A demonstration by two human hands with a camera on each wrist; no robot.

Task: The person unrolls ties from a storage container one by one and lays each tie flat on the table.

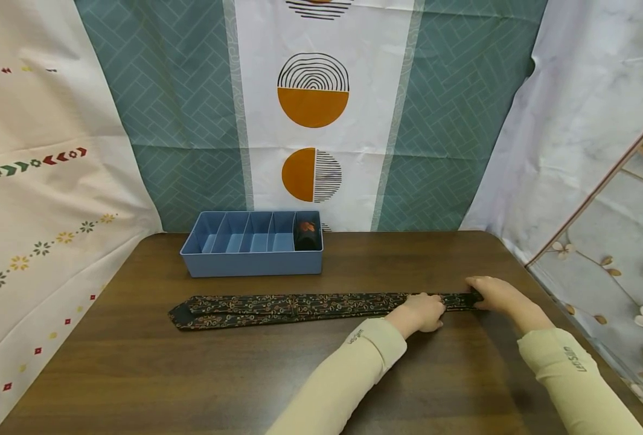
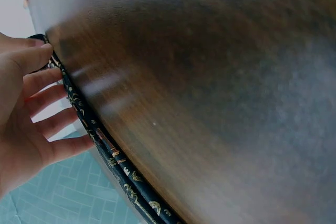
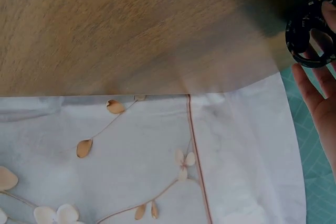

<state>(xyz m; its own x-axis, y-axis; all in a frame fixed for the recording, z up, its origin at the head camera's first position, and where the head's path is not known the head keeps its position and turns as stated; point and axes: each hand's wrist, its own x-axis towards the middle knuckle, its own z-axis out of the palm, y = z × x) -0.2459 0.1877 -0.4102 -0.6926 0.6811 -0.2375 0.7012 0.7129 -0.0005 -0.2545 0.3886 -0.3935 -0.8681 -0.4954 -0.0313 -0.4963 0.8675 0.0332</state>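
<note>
A dark necktie (image 1: 348,305) with a small gold and orange pattern stretches lengthwise across the wooden table, doubled so its layers lie together. Its pointed end (image 1: 182,315) is at the left. My left hand (image 1: 421,311) rests on the tie near its right end; in the left wrist view the fingers (image 2: 58,121) lie nearly straight along its edge. At the far right end, my right hand (image 1: 497,296) grips the tie. The right wrist view shows this end curved into a loop (image 3: 296,38), with the thumb on one side and fingers on the other.
Behind the tie stands a blue box (image 1: 253,264) divided into several compartments. Its rightmost compartment holds a dark rolled item (image 1: 307,234) with an orange leaf motif. Patterned curtains (image 1: 191,109) hang around the wooden table (image 1: 245,374).
</note>
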